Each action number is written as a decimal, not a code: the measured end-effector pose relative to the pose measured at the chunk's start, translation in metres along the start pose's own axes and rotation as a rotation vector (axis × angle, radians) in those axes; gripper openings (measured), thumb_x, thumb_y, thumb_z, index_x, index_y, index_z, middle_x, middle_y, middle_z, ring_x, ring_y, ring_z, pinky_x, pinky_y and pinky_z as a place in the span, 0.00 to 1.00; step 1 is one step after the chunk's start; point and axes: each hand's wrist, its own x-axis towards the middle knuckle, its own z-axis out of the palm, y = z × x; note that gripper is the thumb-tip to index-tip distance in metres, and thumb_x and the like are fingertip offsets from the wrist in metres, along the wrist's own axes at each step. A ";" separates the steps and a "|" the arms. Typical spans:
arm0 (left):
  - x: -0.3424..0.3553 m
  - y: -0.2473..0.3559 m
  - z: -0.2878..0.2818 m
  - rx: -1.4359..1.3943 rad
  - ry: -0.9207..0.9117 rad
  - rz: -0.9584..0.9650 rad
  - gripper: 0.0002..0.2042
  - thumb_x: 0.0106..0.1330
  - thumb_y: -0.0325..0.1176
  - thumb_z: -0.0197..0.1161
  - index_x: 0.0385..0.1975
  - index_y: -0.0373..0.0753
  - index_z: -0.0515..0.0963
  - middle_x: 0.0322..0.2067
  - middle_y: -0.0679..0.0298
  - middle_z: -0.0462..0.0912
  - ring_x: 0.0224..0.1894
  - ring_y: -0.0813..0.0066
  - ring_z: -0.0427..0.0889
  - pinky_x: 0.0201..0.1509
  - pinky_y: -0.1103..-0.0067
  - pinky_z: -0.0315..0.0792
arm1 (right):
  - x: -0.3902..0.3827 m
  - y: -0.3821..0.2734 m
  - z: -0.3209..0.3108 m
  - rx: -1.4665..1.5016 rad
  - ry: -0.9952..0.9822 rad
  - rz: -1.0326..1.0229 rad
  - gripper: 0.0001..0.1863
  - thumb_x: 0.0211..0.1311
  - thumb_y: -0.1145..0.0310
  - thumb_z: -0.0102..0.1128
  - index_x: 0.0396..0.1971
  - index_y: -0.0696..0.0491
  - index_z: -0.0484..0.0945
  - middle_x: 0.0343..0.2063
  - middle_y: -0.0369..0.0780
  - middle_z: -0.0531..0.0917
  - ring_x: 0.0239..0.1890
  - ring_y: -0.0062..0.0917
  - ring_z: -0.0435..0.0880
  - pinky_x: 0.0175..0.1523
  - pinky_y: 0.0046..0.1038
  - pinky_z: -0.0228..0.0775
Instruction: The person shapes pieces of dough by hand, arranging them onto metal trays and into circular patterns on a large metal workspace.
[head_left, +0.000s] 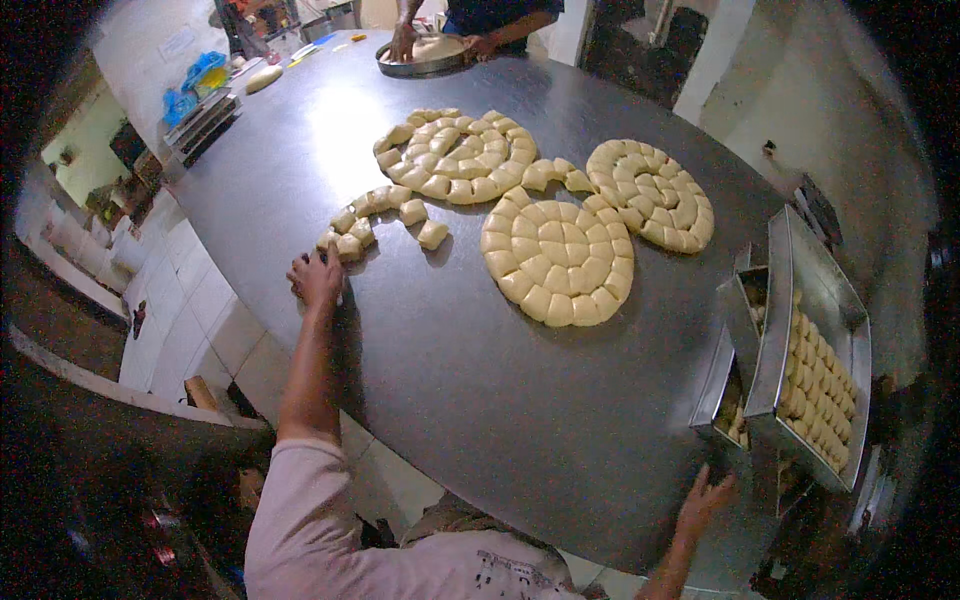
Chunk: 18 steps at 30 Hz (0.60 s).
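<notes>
My left hand [317, 278] is at the left edge of the table, its fingers spread and the fingertips against the near end of a curved row of cut dough pieces [372, 203]. Whether it grips any of them is hidden. Beside that row lies a loose dough piece [433, 235]. My right hand [706, 497] hangs over the near right edge of the table, fingers apart and holding nothing. Close to it stand stacked metal trays [762, 398], the top one tilted and filled with rows of small dough pieces [815, 390].
Three flat rounds of scored dough lie mid-table: a far one [455, 155], a near one [558, 255] and a right one [655, 195]. Across the metal table [450, 380], another person's hands [403, 42] work at a round pan [425, 66]. Trays [203, 122] sit at the far left.
</notes>
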 end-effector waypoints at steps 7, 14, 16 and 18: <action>0.082 -0.005 0.056 -0.434 -0.087 0.157 0.24 0.55 0.54 0.51 0.43 0.40 0.71 0.46 0.52 0.69 0.46 0.54 0.68 0.50 0.64 0.64 | -0.051 0.076 0.010 -0.197 0.004 -0.122 0.16 0.55 0.66 0.54 0.40 0.59 0.70 0.38 0.46 0.72 0.42 0.42 0.70 0.50 0.40 0.60; 0.027 0.046 0.017 -0.672 -0.474 0.799 0.12 0.57 0.35 0.57 0.33 0.32 0.73 0.26 0.62 0.75 0.30 0.72 0.72 0.34 0.75 0.68 | -0.010 -0.006 -0.011 0.382 0.068 -0.151 0.11 0.49 0.67 0.59 0.27 0.57 0.71 0.33 0.46 0.73 0.37 0.39 0.71 0.41 0.35 0.63; 0.002 0.036 -0.007 -0.985 -0.619 0.557 0.13 0.58 0.35 0.56 0.36 0.32 0.73 0.29 0.65 0.74 0.30 0.73 0.72 0.34 0.76 0.69 | -0.011 0.026 -0.026 0.263 -0.070 0.020 0.14 0.50 0.62 0.58 0.32 0.56 0.71 0.36 0.47 0.73 0.43 0.43 0.69 0.51 0.42 0.57; -0.060 0.053 -0.023 -1.254 -0.794 0.579 0.15 0.59 0.38 0.54 0.40 0.34 0.70 0.31 0.66 0.73 0.30 0.75 0.72 0.32 0.78 0.69 | -0.004 0.064 -0.027 0.167 -0.022 0.169 0.15 0.51 0.60 0.57 0.34 0.55 0.71 0.37 0.47 0.73 0.45 0.46 0.69 0.54 0.45 0.56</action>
